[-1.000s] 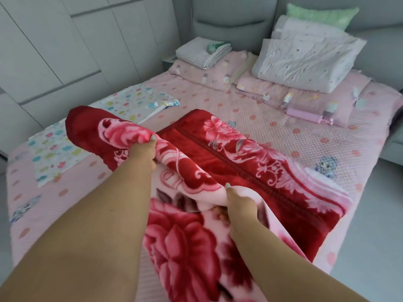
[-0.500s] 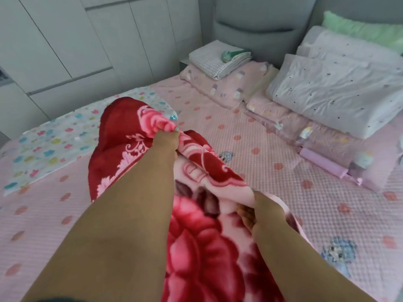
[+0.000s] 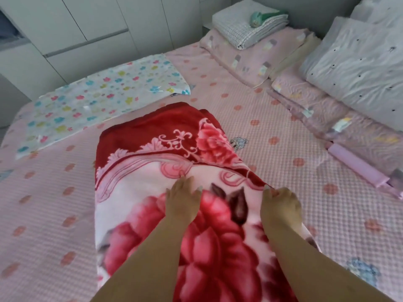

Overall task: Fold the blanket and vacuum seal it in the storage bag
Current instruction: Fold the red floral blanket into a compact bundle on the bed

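A red and pink floral blanket (image 3: 157, 149) lies folded in a long strip on the pink bed (image 3: 54, 214), running from the near edge toward the middle. My left hand (image 3: 182, 201) rests flat on its top, fingers spread, holding nothing. At the blanket's right edge my right hand (image 3: 280, 205) also lies palm down, its fingertips on the fabric. The storage bag (image 3: 104, 94), clear plastic printed with coloured flowers, lies flat at the far left of the bed, just beyond the blanket's far end.
Pink pillows (image 3: 257, 53), a folded grey checked cloth (image 3: 248, 25) with a green object on it, and a white quilt (image 3: 357, 68) line the head of the bed. A purple rod-like item (image 3: 357, 168) lies at the right. White cabinets (image 3: 76, 35) stand behind on the left.
Both hands carried the lifted blanket edge over to the left, laid it down and let go. The blanket is now a flat strip, and the hands rest on top of it.
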### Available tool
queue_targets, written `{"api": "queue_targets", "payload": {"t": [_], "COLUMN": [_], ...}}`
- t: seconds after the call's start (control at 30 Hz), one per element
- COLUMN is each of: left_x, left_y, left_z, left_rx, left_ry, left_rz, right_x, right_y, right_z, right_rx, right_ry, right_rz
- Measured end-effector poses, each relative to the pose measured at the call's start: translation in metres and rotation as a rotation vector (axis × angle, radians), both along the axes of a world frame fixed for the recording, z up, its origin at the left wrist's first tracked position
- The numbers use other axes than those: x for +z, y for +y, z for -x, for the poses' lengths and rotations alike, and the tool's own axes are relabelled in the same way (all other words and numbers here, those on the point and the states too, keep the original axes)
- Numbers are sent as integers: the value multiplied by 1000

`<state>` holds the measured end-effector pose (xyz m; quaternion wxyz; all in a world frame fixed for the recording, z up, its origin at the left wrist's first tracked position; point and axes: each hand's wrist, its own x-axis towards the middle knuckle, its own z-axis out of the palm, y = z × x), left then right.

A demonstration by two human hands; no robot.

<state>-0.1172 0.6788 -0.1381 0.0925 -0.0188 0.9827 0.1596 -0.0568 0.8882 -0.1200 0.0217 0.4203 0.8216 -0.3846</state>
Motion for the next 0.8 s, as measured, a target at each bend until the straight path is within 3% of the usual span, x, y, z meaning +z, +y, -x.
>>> {"api": "queue_targets", "payload": {"t": [0.03,0.1,0.2,0.27,0.3,0.37,0.43,0.57,0.63,0.73,0.8], "left_x": [-4,-6,-3,-6,-13,-27,-31,-14,-17,-29,-26], "left_y": [-2,-2,6,7,2,-13,-21,0,4,-3,-3], "left_z": [-7,-19,-34,-54,-67,-91,-98,-99,-117,-153,-163], "left_rx": [-15,-55,-88,-137,-189,-269,-245,-213,-240,-262,-224], "left_ry": [-19,-24,58,144,126,-53,-146,-22,-54,-148,-143], "left_rz": [53,107,136,155,201,293,274,136,133,201,136], "right_x": [-3,-1,-10,-11,-16,-19,-27,-27,-26,-28,-26], "right_y": [1,2,10,20,30,41,49,53,56,60,63], "right_z": [3,4,4,-4,-10,-35,-60,-71,-76,-100,-115], "right_rx": [49,181,320,368,385,348,311,374,368,381,348], "right_ry": [24,-48,-165,-183,-176,-186,-259,-259,-249,-335,-314], "right_rz": [-170,-234,-15,4,13,237,384,191,153,238,376]}}
